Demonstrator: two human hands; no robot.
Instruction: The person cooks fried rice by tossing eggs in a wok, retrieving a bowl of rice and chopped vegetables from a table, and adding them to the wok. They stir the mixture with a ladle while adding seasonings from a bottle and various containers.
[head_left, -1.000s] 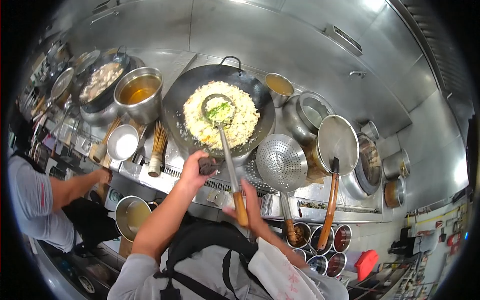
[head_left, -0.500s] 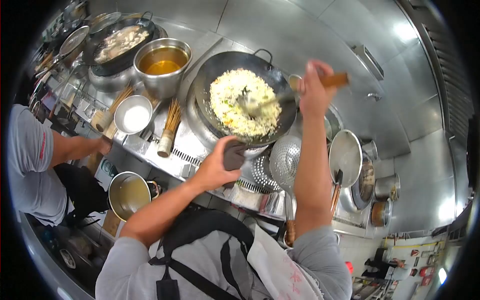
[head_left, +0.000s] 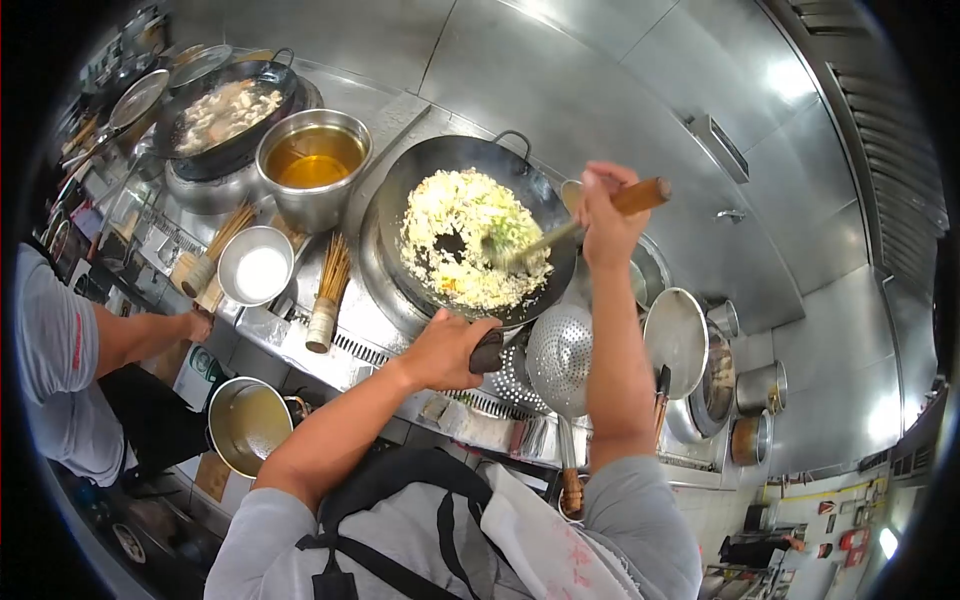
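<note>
A dark wok (head_left: 400,195) sits on the burner in front of me, holding fried rice (head_left: 450,205) with bits of egg and green. My left hand (head_left: 447,350) is closed around the wok's dark, thick handle (head_left: 487,352) at the near rim. Above the wok's right side, my right hand (head_left: 610,215) grips the wooden handle (head_left: 642,196) of a long metal wok ladle (head_left: 553,238). Its blurred head is down in the rice, so its shape is hard to make out.
A pot of amber oil (head_left: 318,165), a bowl of white powder (head_left: 257,270) and a bamboo brush (head_left: 328,300) stand left. A perforated skimmer (head_left: 560,345) and a round strainer (head_left: 677,335) lie right. Another person's arm (head_left: 150,338) reaches in at far left.
The wok has tipped and shifted slightly nearer, my left hand lower with it. The rice has spread, baring dark metal mid-wok. My right hand and the ladle have come down and left.
</note>
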